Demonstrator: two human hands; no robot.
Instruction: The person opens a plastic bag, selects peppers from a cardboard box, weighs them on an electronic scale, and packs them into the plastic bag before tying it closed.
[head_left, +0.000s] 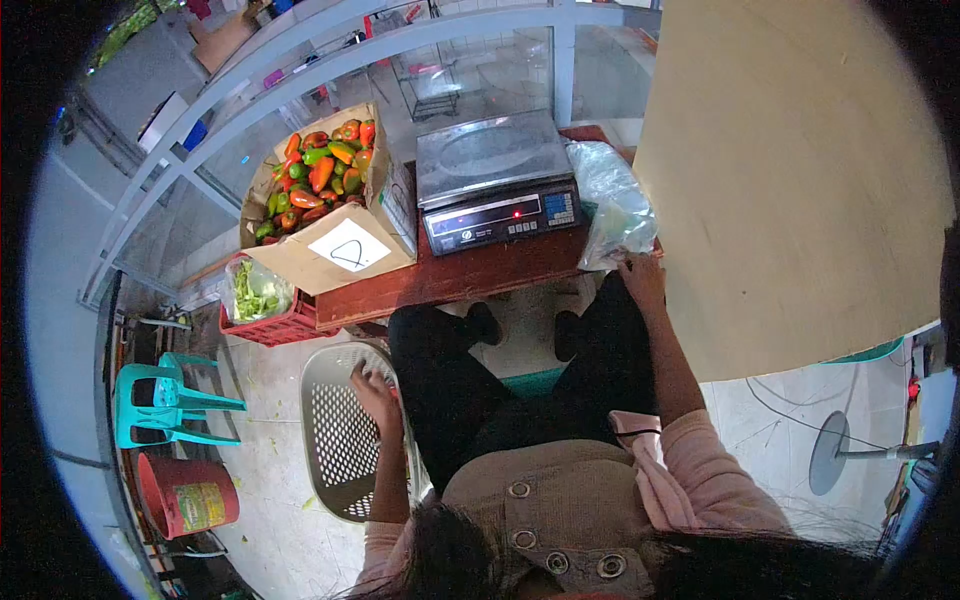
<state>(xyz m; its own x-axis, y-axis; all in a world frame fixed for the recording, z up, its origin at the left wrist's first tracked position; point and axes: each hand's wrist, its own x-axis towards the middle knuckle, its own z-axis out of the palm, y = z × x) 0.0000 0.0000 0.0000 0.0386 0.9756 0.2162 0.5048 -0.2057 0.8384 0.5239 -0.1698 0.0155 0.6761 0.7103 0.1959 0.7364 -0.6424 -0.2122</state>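
My left hand [375, 398] hangs over the rim of a pale plastic laundry-style basket [335, 425] beside my left leg. Its fingers are apart, and I see nothing held in them. At the table's right end, the fingers of my right hand [643, 274] are closed on the lower edge of a clear plastic bag [620, 225], part of a pile of such bags. A digital weighing scale [500, 215] stands left of the bags, its metal pan bare. Left of the scale is an open cardboard box [385, 250] full of red, orange and green peppers [320, 175].
The red-brown table [450, 275] carries the scale and box. Under the box's left side, a red crate [285, 325] holds bagged green vegetables [258, 290]. Turquoise chairs [165, 400] and a red bucket [190, 495] stand left. A large beige board [790, 200] blocks the right.
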